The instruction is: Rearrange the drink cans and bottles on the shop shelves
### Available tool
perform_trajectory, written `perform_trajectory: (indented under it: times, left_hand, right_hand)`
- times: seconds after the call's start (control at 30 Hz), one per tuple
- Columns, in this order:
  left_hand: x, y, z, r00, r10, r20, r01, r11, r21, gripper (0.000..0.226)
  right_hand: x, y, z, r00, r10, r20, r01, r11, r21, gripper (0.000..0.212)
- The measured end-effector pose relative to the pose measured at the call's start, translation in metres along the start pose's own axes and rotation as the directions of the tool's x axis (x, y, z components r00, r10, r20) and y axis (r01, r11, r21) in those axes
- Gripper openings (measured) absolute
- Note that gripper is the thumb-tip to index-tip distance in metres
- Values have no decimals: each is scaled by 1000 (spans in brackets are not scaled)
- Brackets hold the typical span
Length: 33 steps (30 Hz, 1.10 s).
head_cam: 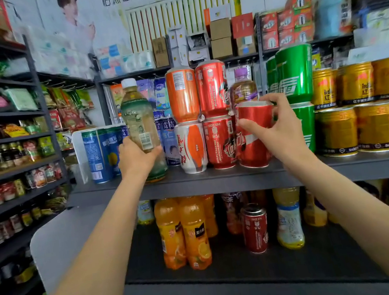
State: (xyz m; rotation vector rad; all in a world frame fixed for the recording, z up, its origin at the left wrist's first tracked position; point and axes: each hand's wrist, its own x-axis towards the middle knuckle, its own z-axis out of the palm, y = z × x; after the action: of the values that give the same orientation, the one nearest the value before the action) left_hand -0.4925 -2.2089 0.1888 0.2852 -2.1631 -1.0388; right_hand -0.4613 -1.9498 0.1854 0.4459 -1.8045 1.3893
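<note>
Head view, hands (138, 158) gripping pale tea bottle (141, 128), tilted red can (254, 134)

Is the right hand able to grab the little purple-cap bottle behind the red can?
Probably not right now. The right hand is already gripping the tilted red can, which sits right in front of the purple-cap bottle. It would need to put the can down first.
</note>
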Motion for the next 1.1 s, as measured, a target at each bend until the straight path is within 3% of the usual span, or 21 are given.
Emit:
perform_trajectory:
  times: [0.2, 0.27, 0.33, 0.37, 0.43, 0.5, 0.7, 0.8, 0.9, 1.1]
  left_hand:
    - [7, 1, 27, 1000, 25, 4, -24, 999, -43, 69]
    - [-10, 10, 31, 986, 43, -160, -57, 995, -82, 70]
    - [-39, 28, 34, 887, 193, -420, -267, 955, -125, 56]
    - [-54, 42, 39, 829, 289, -478, -396, 908, -138, 46]
    - [-79, 73, 58, 769, 504, -393, -594, 791, -147, 34]
    - [-94, 101, 85, 736, 634, -238, -675, 716, -179, 34]
    - [-86, 146, 148, 855, 513, 68, -490, 845, -217, 74]
    - [-66, 160, 161, 893, 446, 66, -431, 887, -164, 85]
    - [-45, 170, 167, 885, 465, 18, -460, 880, -117, 91]
    - [-37, 178, 175, 936, 343, 78, -339, 939, -65, 89]
  right_hand:
    - [4, 13, -22, 999, 13, -51, -15, 998, -53, 55]
    - [3, 16, -27, 998, 12, -57, -16, 998, -67, 57]
    - [4, 18, -35, 998, 5, -70, -10, 997, -78, 57]
    - [5, 17, -39, 997, -4, -73, -2, 996, -88, 56]
    - [7, 16, -47, 997, -20, -78, 11, 994, -109, 56]
    - [9, 11, -58, 994, -42, -100, 29, 992, -123, 57]
    - [11, 11, -100, 993, -18, -120, 7, 996, -92, 53]
    - [13, 16, -115, 993, -24, -119, 14, 997, -79, 52]
    - [16, 21, -121, 997, -24, -76, 19, 998, -65, 51]
    - [26, 31, -120, 997, -76, -5, 76, 994, -77, 49]
